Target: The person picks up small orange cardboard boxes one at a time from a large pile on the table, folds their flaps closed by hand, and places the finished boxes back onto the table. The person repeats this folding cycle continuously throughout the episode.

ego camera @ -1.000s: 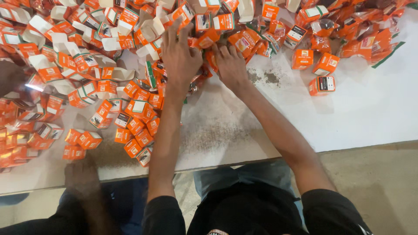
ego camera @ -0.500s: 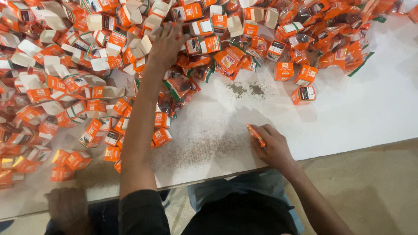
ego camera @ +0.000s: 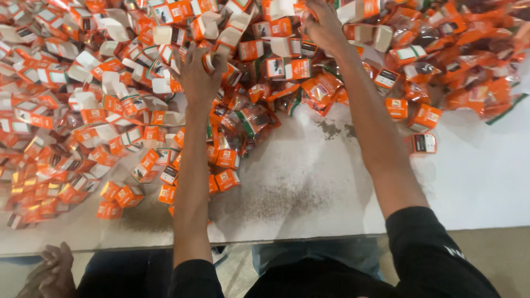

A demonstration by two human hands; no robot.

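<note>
Boxes (ego camera: pixel 287 67), small and orange, lie heaped across the table (ego camera: pixel 486 182); the left hand (ego camera: pixel 197 74) curls its fingers around one, the right hand (ego camera: pixel 326 25) reaches deeper, grip unclear, so picking singly seems wisest.

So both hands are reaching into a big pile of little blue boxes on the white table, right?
Not quite: the boxes are orange and white, not blue. The head view shows the left hand and right hand both reaching into that big pile on the white table.
</note>
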